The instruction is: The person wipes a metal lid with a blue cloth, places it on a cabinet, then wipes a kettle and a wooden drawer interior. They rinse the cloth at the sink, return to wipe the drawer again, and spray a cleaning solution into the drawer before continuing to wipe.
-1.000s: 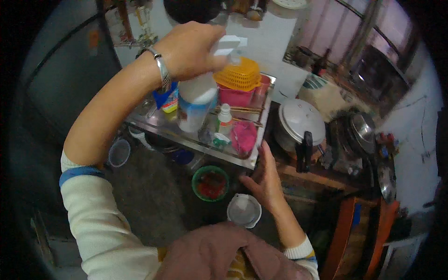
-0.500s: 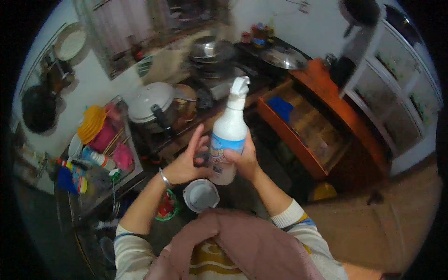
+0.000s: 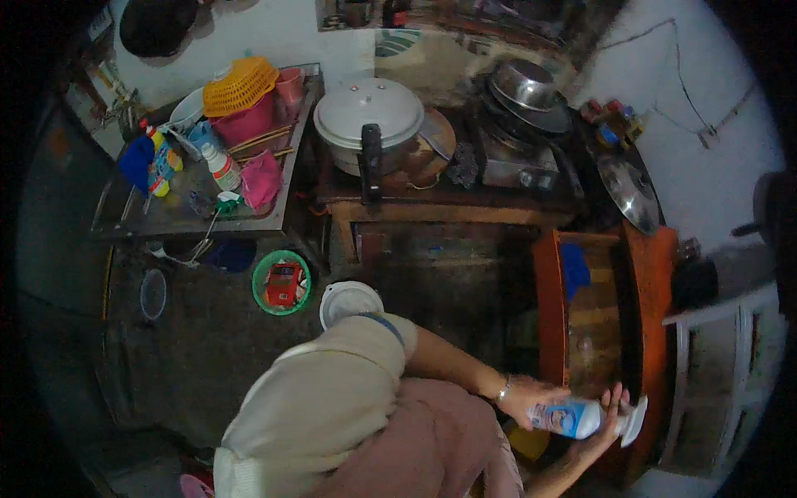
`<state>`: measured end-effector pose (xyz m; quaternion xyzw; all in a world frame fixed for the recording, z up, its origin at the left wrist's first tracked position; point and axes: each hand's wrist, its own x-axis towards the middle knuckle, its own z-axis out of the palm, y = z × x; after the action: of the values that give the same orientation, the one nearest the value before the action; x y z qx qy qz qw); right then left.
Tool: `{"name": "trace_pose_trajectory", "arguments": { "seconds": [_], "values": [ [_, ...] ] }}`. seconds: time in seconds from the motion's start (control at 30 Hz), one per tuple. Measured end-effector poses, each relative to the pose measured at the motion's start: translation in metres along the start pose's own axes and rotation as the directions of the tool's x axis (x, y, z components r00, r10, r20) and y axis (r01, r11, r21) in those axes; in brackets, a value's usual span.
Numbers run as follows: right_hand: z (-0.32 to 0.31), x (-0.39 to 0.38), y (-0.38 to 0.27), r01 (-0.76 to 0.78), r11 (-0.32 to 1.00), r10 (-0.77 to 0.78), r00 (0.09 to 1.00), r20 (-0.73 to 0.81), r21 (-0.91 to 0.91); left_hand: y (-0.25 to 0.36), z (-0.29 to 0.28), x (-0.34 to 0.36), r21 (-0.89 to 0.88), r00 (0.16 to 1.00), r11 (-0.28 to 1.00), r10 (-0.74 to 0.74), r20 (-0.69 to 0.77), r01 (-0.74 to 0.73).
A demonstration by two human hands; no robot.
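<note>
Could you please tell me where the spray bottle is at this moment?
In the head view, the spray bottle is at the lower right, held by the left hand and the right hand, just below the open drawer in the picture.

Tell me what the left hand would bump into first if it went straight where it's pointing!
First, the spray bottle, which the left hand is touching; then, along that line, seemingly the right hand at its far end, though depth is hard to judge.

Your bottle [image 3: 588, 421] is white with a blue label [image 3: 554, 417], your sleeve [image 3: 324, 398] cream, the colander [image 3: 241, 89] yellow, the drawer [image 3: 550, 311] orange.
</note>
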<state>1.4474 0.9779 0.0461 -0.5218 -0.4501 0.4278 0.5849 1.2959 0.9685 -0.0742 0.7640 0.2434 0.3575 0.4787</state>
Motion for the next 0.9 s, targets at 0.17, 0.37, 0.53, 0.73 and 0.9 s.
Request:
{"name": "trace_pose_trajectory", "arguments": {
  "seconds": [0.17,0.37,0.53,0.73,0.9],
  "values": [
    [0.005,0.051,0.022,0.025,0.985,-0.016,0.998,0.059,-0.169,-0.044,-0.06,0.068,0.091,0.894,0.995,-0.008,0.448,-0.037],
    [0.012,0.065,0.018,-0.154,0.981,0.135,0.978,-0.156,-0.119,-0.152,-0.144,0.048,-0.18,0.866,0.903,-0.294,0.405,0.39],
    [-0.022,0.051,0.053,-0.245,0.956,0.143,0.866,-0.479,-0.159,-0.268,-0.232,-0.088,-0.057,0.729,0.753,-0.651,-0.214,0.656],
    [-0.057,0.067,0.083,-0.342,0.919,0.162,0.782,-0.602,-0.197,-0.319,-0.26,-0.174,0.092,0.542,0.547,-0.765,-0.349,0.832],
    [-0.07,0.083,0.083,-0.376,0.918,0.286,0.849,-0.444,-0.128,-0.331,-0.259,-0.127,0.184,0.658,0.636,-0.684,-0.316,0.75]
  ]
}}
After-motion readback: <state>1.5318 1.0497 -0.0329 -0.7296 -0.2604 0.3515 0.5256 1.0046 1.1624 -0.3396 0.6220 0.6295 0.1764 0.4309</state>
